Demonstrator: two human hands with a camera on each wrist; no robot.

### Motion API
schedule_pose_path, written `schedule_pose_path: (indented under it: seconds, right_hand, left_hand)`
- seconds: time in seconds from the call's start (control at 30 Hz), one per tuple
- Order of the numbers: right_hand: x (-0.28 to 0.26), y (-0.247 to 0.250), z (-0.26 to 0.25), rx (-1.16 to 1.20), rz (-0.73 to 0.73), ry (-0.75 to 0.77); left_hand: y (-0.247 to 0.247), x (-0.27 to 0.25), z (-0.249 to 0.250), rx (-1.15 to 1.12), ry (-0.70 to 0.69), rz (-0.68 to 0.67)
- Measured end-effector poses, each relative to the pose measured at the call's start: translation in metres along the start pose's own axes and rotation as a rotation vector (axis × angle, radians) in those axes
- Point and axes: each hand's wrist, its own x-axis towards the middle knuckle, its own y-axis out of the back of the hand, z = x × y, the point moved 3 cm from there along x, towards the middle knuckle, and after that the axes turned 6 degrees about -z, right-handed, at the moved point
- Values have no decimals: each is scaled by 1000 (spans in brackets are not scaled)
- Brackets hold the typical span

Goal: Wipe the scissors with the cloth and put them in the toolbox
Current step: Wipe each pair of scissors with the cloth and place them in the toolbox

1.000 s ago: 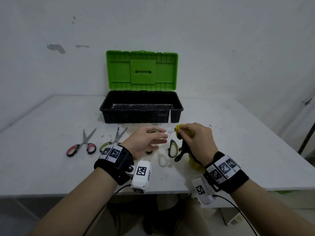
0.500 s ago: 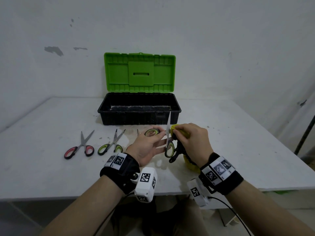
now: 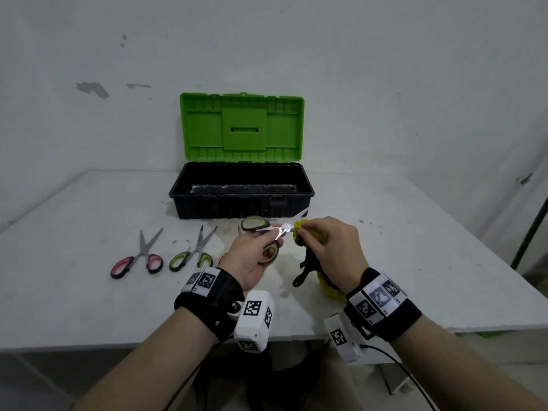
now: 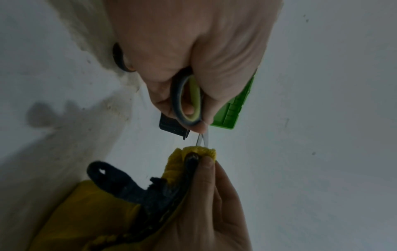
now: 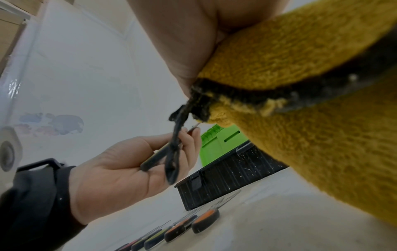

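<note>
Yellow cloth, pinched in the right hand, wraps the blades while the left hand grips the scissors by their handles, steadying them, toolbox open at twelve o'clock

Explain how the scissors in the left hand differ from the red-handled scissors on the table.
The held scissors have green-and-black handles; the red-handled scissors have red-and-black ones. The left hand keeps the first pair off the table, blade in the yellow cloth; the second lies flat, untouched. Both are open.
</note>
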Motion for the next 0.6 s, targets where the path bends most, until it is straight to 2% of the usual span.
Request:
schedule_pose_path:
  seconds: [0.3, 0.5, 0.6]
  right_hand:
    - [-5, 0, -8, -34, -32, 44]
    - [-5, 11, -10, 33, -47, -119]
    - [-4, 20, -15, 50, -21, -118]
  left_hand:
    - [11, 2, 0, 103, -49, 85]
    - [14, 0, 1, 255, -113, 108]
    - [17, 0, 3, 313, -156, 130]
